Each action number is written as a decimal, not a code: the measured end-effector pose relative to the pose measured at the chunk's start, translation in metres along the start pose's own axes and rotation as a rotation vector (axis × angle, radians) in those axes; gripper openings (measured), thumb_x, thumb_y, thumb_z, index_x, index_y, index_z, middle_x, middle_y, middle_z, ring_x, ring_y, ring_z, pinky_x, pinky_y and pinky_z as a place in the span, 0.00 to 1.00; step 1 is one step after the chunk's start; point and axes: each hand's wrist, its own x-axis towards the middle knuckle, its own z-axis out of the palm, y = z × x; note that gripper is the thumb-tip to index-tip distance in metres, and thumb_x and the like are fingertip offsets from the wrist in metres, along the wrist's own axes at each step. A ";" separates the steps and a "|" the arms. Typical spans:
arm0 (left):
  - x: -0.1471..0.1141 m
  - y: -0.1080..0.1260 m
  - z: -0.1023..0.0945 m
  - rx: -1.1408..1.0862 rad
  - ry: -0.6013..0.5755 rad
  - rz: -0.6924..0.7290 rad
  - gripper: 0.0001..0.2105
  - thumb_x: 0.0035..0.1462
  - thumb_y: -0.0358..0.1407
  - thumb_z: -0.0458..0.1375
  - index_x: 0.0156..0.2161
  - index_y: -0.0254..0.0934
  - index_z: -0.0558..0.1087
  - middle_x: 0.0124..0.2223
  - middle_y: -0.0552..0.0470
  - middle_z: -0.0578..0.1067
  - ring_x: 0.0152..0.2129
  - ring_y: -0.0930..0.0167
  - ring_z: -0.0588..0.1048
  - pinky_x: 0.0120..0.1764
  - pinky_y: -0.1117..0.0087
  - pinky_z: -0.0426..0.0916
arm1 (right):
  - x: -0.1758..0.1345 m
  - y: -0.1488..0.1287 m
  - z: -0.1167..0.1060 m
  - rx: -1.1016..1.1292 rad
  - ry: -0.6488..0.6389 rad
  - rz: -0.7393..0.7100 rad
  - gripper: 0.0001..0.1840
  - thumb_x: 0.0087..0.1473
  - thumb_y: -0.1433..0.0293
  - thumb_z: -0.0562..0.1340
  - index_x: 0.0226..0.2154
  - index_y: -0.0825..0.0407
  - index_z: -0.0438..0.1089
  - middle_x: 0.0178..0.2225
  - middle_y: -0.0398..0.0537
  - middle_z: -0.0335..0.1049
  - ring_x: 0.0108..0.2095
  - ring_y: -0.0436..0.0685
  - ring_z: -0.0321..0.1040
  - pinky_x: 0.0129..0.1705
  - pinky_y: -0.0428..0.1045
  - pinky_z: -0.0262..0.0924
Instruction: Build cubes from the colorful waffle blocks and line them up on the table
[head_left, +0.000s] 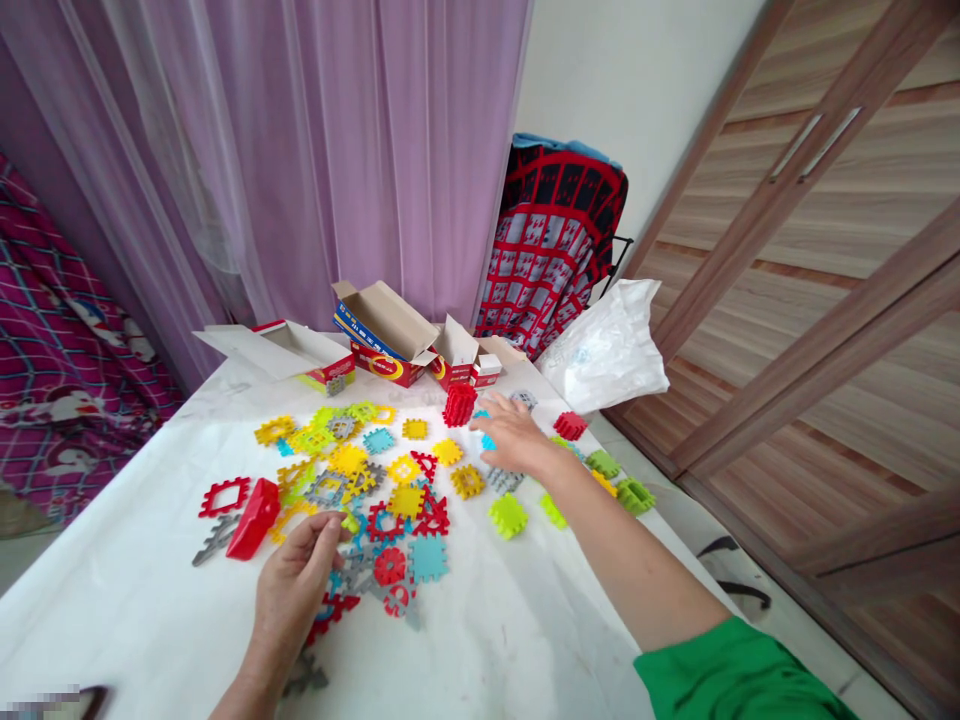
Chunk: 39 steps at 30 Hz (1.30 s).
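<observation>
My left hand is low over the near side of the pile, its thumb and fingers pinched together. A small lime-green plastic piece shows at its fingertips. My right hand reaches across to the far right with fingers stretched out, over a blue piece that they partly hide. Just left of those fingers stands a stack of red interlocking pieces. Between the hands lie notched building pieces: a yellow square, a light-blue square, a red round piece and a lime-green square.
Open cardboard boxes stand along the back, including a blue one on top of a red one. A white plastic bag sits at the back right edge. Left of the pile is a red curved piece. Green stacks lie near the right edge.
</observation>
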 end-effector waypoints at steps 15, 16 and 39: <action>0.017 -0.026 -0.034 0.272 0.241 0.169 0.20 0.53 0.54 0.53 0.37 0.41 0.75 0.29 0.49 0.80 0.26 0.65 0.78 0.30 0.68 0.71 | 0.003 -0.052 0.021 0.152 0.039 -0.149 0.13 0.54 0.70 0.59 0.42 0.47 0.76 0.47 0.46 0.75 0.50 0.58 0.69 0.51 0.52 0.58; 0.018 -0.029 -0.036 0.303 0.242 0.176 0.20 0.53 0.54 0.52 0.37 0.41 0.75 0.29 0.50 0.80 0.26 0.65 0.78 0.30 0.69 0.71 | 0.006 -0.059 0.028 0.150 0.020 -0.169 0.13 0.54 0.70 0.59 0.41 0.46 0.76 0.45 0.46 0.76 0.49 0.58 0.70 0.49 0.51 0.59; 0.030 -0.040 -0.037 0.160 0.280 0.052 0.20 0.51 0.54 0.52 0.33 0.39 0.76 0.25 0.52 0.78 0.21 0.68 0.75 0.27 0.70 0.70 | 0.120 -0.151 0.054 0.251 -0.053 -0.004 0.23 0.52 0.58 0.60 0.51 0.43 0.72 0.50 0.44 0.74 0.51 0.58 0.69 0.48 0.48 0.61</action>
